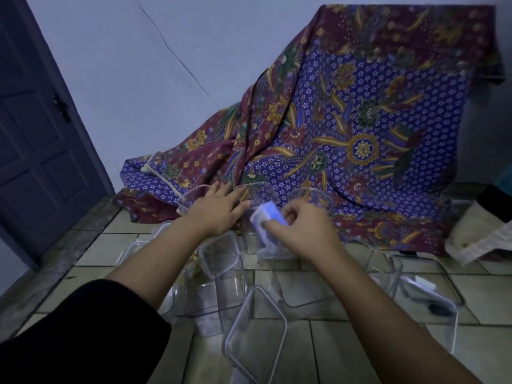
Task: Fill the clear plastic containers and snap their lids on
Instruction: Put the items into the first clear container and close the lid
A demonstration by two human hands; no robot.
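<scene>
Several clear plastic containers and lids lie on the tiled floor in front of me. My right hand (302, 231) is shut on a small white box-shaped object (267, 217), held over an open clear container (266, 250). My left hand (219, 210) reaches forward with fingers spread, resting on the rim of a clear container (191, 195) near the cloth. A rounder clear container (310, 196) stands behind my right hand. A clear rectangular lid (255, 336) lies tilted near me in the middle.
A patterned batik cloth (360, 128) drapes over something against the wall behind the containers. A dark door (36, 139) is at the left. A pale fabric bag (482, 239) sits at the right. Another clear lid with a dark small item (432, 297) lies right.
</scene>
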